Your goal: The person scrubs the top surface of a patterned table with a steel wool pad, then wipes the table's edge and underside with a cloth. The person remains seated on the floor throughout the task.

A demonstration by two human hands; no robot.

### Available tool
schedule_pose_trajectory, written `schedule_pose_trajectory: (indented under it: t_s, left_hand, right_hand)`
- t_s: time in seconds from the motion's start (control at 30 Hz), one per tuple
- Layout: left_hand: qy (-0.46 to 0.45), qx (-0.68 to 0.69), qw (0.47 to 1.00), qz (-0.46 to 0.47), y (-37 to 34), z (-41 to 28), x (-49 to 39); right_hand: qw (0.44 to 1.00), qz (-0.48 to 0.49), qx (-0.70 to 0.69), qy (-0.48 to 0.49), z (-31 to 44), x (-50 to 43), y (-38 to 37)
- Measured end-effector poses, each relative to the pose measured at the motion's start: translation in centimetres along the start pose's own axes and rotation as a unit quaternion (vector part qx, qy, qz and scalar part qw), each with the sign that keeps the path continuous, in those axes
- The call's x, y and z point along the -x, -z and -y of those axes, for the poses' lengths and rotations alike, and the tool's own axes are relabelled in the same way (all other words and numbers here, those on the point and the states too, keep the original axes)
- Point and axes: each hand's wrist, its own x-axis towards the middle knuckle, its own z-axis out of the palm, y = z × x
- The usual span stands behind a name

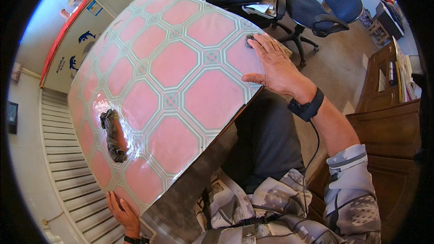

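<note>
A table (174, 62) covered in a glossy pink-and-grey patterned sheet lies before me. My right hand (276, 62) is palm down at its far right corner, thumb spread away from the fingers. A small dark, rough wad (250, 41) shows beside its fingertips; how much of it lies under the hand is hidden. At the opposite, lower left corner, my left hand (123, 211) rests against the table edge with its fingers apart. A dark grey, twisted cloth (112, 135) lies on the left part of the tabletop, near bright glare.
Office chairs (303, 8) stand beyond the table, one holding papers (266, 6). A brown wooden cabinet (386, 128) is at my right. Left of the table are a white radiator (64, 142) and an Aucma appliance (76, 40) under a red cover. A cable (317, 142) hangs from my right wristband.
</note>
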Motion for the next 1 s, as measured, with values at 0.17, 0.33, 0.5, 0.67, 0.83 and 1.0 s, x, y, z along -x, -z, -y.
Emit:
schedule_pose_trajectory:
  t_s: [0.17, 0.33, 0.5, 0.67, 0.83, 1.0]
  left_hand:
    - [0.002, 0.000, 1.000, 0.001, 0.0, -0.4, -0.1]
    - [-0.003, 0.016, 1.000, 0.001, 0.2, -0.6, -0.2]
    - [-0.002, 0.022, 1.000, -0.002, 0.0, -0.5, -0.2]
    - [-0.011, 0.018, 1.000, -0.007, -0.2, -0.1, -0.1]
    - [-0.018, 0.005, 1.000, -0.005, -0.3, 0.3, -0.1]
    - [-0.018, 0.020, 1.000, -0.008, -0.3, 0.3, 0.0]
  right_hand:
    - [0.999, 0.012, -0.002, 0.041, 3.6, 1.1, -1.0]
    - [0.967, -0.005, -0.142, 0.210, 11.4, 3.3, -3.2]
    - [0.931, 0.090, -0.236, 0.264, 18.8, 4.8, -3.5]
    - [0.929, 0.101, -0.223, 0.277, 20.3, 4.8, -3.7]
    - [0.951, 0.049, -0.193, 0.235, 17.7, 5.5, -2.9]
    - [0.980, -0.006, -0.124, 0.158, 10.5, 3.8, -1.3]
